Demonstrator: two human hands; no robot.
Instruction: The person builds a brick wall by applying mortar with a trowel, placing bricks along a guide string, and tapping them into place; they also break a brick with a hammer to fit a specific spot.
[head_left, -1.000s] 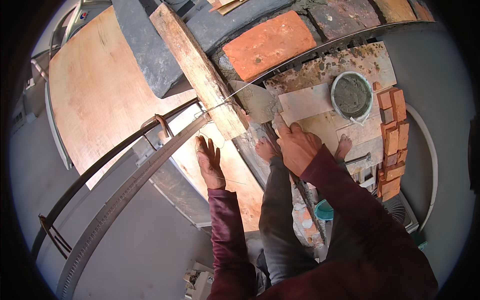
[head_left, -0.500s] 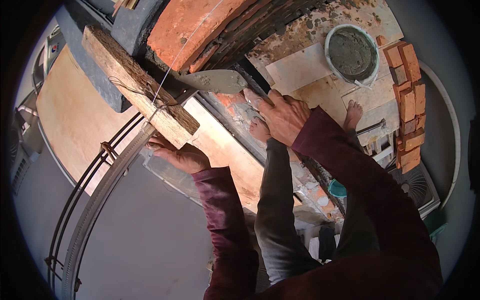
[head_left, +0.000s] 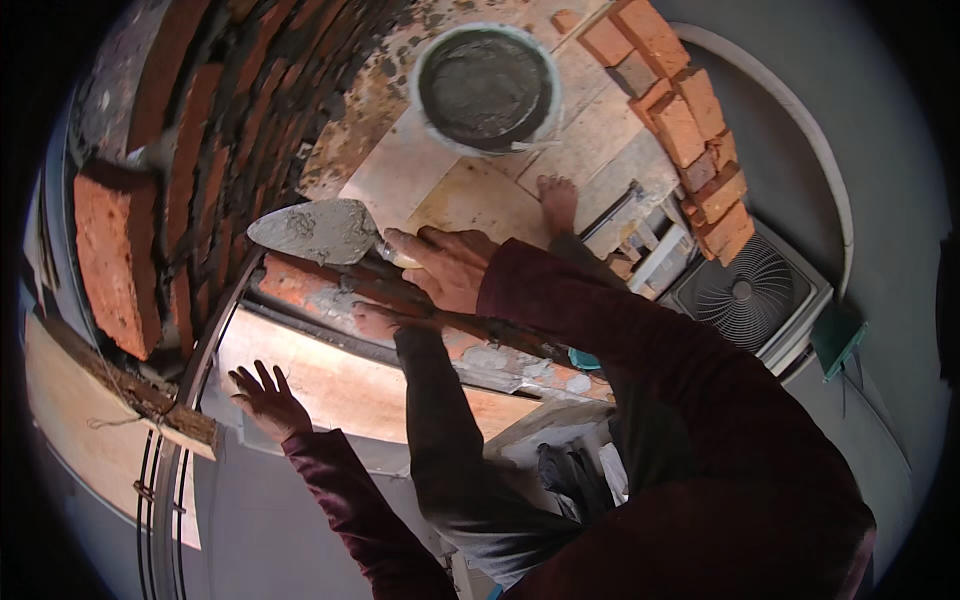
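My right hand (head_left: 447, 266) grips the handle of a mortar-smeared trowel (head_left: 318, 232), its blade pointing left toward a brick wall (head_left: 205, 190). My left hand (head_left: 270, 402) is empty, with fingers spread, over a pale plywood board (head_left: 320, 370). Left of it lies a wooden batten (head_left: 125, 385) with wire and a string tied round it. A large orange brick (head_left: 118, 260) sits at the wall's near end, beyond the batten. Farther off, a round bucket (head_left: 487, 90) holds grey wet mortar.
Bricks (head_left: 690, 125) are stacked at the right, beside an outdoor fan unit (head_left: 745, 290) and a pale curved hose (head_left: 790, 95). Steel rods (head_left: 160, 500) run along the lower left. My bare feet (head_left: 558, 205) straddle a rough masonry ledge (head_left: 480, 355).
My view has swung to the right, toward the bucket. My left hand has come away from the batten and spread its fingers. The trowel has moved off from beside the batten, still in my right hand.
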